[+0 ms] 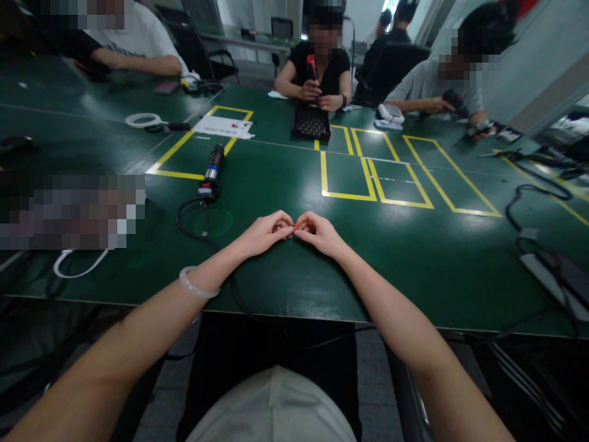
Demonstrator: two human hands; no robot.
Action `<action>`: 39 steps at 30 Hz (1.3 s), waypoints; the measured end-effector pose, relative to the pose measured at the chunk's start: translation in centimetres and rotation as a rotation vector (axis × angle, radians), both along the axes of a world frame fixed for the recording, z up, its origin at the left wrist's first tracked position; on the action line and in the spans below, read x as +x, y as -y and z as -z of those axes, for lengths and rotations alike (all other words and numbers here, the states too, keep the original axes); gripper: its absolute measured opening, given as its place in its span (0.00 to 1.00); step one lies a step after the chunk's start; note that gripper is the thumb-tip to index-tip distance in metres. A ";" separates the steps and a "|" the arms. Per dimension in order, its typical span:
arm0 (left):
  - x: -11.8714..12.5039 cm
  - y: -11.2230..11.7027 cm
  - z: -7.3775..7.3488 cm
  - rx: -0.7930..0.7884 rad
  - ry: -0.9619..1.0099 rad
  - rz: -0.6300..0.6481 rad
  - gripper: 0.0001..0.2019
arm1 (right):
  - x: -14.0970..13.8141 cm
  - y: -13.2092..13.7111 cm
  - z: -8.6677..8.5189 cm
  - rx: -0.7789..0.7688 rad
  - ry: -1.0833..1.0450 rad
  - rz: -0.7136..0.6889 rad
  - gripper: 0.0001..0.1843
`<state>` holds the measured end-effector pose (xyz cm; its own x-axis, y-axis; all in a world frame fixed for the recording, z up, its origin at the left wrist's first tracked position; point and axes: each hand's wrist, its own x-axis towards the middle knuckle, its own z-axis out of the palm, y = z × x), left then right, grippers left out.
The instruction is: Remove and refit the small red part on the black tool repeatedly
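My left hand (272, 232) and my right hand (319, 231) meet over the green table, fingertips against each other. Pinched between them is a tiny orange piece (296, 226), mostly covered by the fingers and too small to name. Both hands have their fingers curled closed around it. A white bangle circles my left wrist. Up and left of my left hand lies a black electric screwdriver (215, 164) with a blue band, its cable running toward me under my left forearm.
Yellow tape rectangles (348, 197) mark the green table (285, 288). Beyond them, a co-worker holds a red-and-black tool (311, 67) above a black tray (311, 126). A white sheet (224, 127) and a white ring-shaped object (143, 120) lie left. Cables (519, 184) run along the right.
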<state>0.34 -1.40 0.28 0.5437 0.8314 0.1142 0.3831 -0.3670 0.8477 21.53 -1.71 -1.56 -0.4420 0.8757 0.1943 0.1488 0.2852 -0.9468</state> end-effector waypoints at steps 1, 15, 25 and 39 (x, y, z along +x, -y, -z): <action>0.0 0.0 0.0 0.005 0.006 -0.007 0.16 | 0.0 0.0 0.1 0.004 -0.005 -0.003 0.12; 0.1 0.2 -0.5 0.061 -0.015 -0.027 0.15 | 0.1 0.0 0.0 0.009 0.032 -0.006 0.11; 0.1 0.3 -0.7 0.032 -0.028 -0.032 0.17 | 0.2 0.0 -0.2 0.101 0.065 0.017 0.10; 0.0 0.1 -0.7 0.044 -0.023 -0.026 0.14 | 0.3 0.0 -0.2 0.087 0.074 0.006 0.11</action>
